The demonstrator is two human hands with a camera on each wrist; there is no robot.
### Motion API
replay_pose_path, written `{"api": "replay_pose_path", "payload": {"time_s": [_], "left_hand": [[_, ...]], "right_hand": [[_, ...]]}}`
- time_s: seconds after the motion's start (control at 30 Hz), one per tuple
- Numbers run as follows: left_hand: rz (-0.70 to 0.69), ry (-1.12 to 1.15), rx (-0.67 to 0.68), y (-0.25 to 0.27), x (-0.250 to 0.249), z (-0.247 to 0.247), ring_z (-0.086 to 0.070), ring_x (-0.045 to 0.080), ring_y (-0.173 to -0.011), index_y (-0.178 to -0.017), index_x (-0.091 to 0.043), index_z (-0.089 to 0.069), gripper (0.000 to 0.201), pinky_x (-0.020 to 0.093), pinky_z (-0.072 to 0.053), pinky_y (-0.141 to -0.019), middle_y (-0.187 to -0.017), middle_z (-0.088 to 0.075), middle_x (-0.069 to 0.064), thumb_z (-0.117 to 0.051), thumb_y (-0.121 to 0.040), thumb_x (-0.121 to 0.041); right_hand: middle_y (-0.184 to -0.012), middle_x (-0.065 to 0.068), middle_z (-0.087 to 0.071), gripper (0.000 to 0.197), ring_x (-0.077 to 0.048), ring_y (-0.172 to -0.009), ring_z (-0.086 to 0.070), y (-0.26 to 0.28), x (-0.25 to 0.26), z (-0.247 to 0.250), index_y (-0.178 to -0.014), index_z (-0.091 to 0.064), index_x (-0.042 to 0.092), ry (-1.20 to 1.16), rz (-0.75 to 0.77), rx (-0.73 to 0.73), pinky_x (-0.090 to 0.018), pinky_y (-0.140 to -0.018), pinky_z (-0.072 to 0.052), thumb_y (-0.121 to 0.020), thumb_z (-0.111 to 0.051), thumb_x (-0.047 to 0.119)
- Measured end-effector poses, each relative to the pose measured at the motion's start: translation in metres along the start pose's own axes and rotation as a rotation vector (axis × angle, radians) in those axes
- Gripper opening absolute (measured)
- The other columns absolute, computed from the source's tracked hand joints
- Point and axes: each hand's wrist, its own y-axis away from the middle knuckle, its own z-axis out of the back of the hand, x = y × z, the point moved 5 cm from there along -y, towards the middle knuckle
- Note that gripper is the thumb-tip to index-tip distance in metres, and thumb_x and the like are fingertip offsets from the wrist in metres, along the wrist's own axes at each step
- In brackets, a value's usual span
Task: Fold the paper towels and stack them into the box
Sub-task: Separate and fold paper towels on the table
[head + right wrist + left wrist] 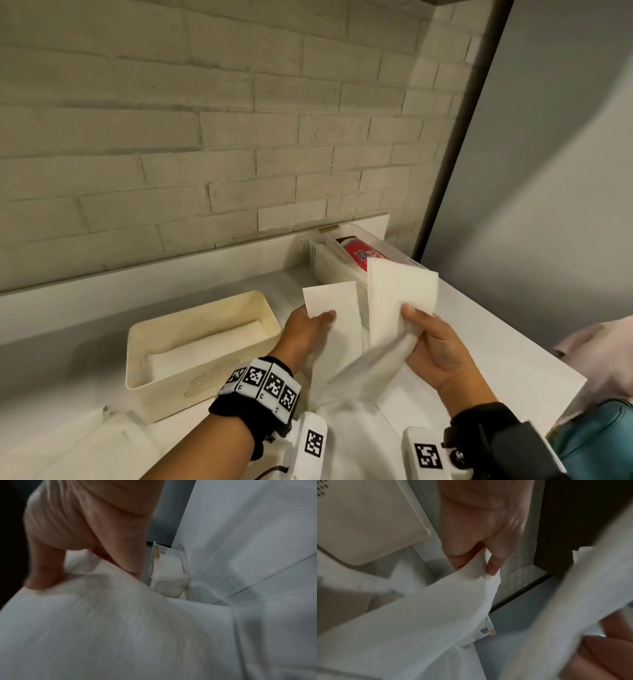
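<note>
left hand [305,329] fingers pinch paper towel [346,346] corner | right hand [435,346] fingers grip opposite corner

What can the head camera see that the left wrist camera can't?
Only the head view shows both hands whole: the left hand and the right hand each hold an end of the paper towel above the counter. It also shows inside the cream box, where a folded towel lies, and the clear bin by the brick wall.

Only the left wrist view shows, close up, the thumb pinching the towel's edge.

Both show the towel, the box and the wall.
</note>
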Motion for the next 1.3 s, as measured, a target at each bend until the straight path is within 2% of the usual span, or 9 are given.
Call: {"api": "replay_pose_path", "payload": {"time_s": [0.07,0.17,0.3,0.43,0.57,0.73,0.93,1.13,1.3], "left_hand": [[-0.009,0.020,0.045,0.003,-0.004,-0.004,-0.066,0.023,-0.097,-0.109,-0.013,-0.065,0.021,0.040,-0.050,-0.095,-0.106,-0.071,0.005,-0.061,-0.088,-0.018],[-0.012,0.005,0.074,0.009,-0.010,-0.008,-0.068,0.021,-0.094,-0.102,-0.016,-0.068,0.018,0.042,-0.052,-0.092,-0.100,-0.073,0.002,-0.063,-0.086,-0.023],[-0.019,0.043,0.136,0.013,-0.015,-0.007,-0.068,0.014,-0.089,-0.100,-0.020,-0.067,0.016,0.027,-0.054,-0.075,-0.097,-0.072,-0.001,-0.052,-0.095,-0.025],[0.017,0.063,0.133,0.014,-0.015,-0.004,-0.066,0.015,-0.094,-0.099,-0.025,-0.064,0.034,0.030,-0.050,-0.084,-0.096,-0.071,-0.005,-0.036,-0.098,-0.046],[0.038,0.098,0.170,0.015,-0.018,-0.006,-0.067,0.017,-0.092,-0.097,-0.024,-0.066,0.051,0.032,-0.052,-0.082,-0.093,-0.072,0.001,-0.028,-0.094,-0.058],[-0.010,0.119,0.188,0.016,-0.021,-0.006,-0.068,0.020,-0.096,-0.112,-0.017,-0.063,0.040,0.031,-0.053,-0.083,-0.104,-0.072,0.005,-0.045,-0.093,-0.046],[-0.094,0.078,0.163,0.014,-0.020,-0.006,-0.068,0.017,-0.094,-0.110,-0.018,-0.064,0.028,0.029,-0.053,-0.082,-0.100,-0.072,-0.001,-0.063,-0.086,-0.034],[-0.105,-0.010,0.020,0.009,-0.019,-0.002,-0.067,0.023,-0.094,-0.103,-0.016,-0.064,0.019,0.040,-0.051,-0.092,-0.099,-0.071,0.005,-0.057,-0.092,-0.030],[-0.119,-0.031,-0.100,0.006,-0.026,0.008,-0.066,0.027,-0.094,-0.098,-0.015,-0.064,0.017,0.040,-0.052,-0.090,-0.101,-0.070,0.009,-0.055,-0.093,-0.030]], "right_hand": [[-0.109,-0.012,-0.069,0.080,-0.026,-0.095,-0.068,-0.006,-0.016,-0.005,-0.113,-0.063,0.005,0.096,-0.057,-0.029,-0.035,-0.073,-0.057,-0.041,-0.093,0.027],[-0.112,-0.010,-0.069,0.047,-0.026,-0.099,-0.066,-0.012,-0.035,-0.003,-0.111,-0.064,0.010,0.329,-0.110,-0.146,-0.035,-0.081,-0.054,-0.068,-0.079,0.023],[-0.094,0.004,-0.070,0.010,-0.014,-0.085,-0.065,-0.014,-0.037,-0.006,-0.092,-0.065,0.021,0.550,-0.102,-0.254,-0.024,-0.065,-0.050,-0.083,-0.067,0.025],[-0.095,0.004,-0.068,0.022,-0.016,-0.088,-0.062,-0.020,-0.039,-0.011,-0.101,-0.065,0.019,0.614,-0.114,-0.308,-0.029,-0.070,-0.049,-0.082,-0.068,0.030],[-0.093,0.003,-0.067,0.016,-0.016,-0.084,-0.062,-0.024,-0.040,-0.018,-0.092,-0.062,0.023,0.629,-0.142,-0.306,-0.027,-0.064,-0.049,-0.081,-0.070,0.030],[-0.087,0.008,-0.066,0.013,-0.012,-0.079,-0.061,-0.026,-0.040,-0.024,-0.090,-0.061,0.025,0.643,-0.128,-0.291,-0.022,-0.059,-0.046,-0.082,-0.068,0.031],[-0.086,0.009,-0.065,0.010,-0.011,-0.078,-0.061,-0.027,-0.039,-0.027,-0.082,-0.058,0.028,0.640,-0.094,-0.302,-0.021,-0.057,-0.044,-0.082,-0.068,0.031],[-0.085,0.012,-0.061,0.013,-0.009,-0.078,-0.058,-0.032,-0.042,-0.027,-0.081,-0.056,0.030,0.653,-0.102,-0.283,-0.026,-0.069,-0.046,-0.082,-0.068,0.034],[-0.081,0.004,-0.066,0.016,-0.011,-0.071,-0.061,-0.034,-0.045,-0.014,-0.083,-0.061,0.021,0.863,-0.206,-0.252,-0.022,-0.058,-0.047,-0.077,-0.075,0.026]]}}
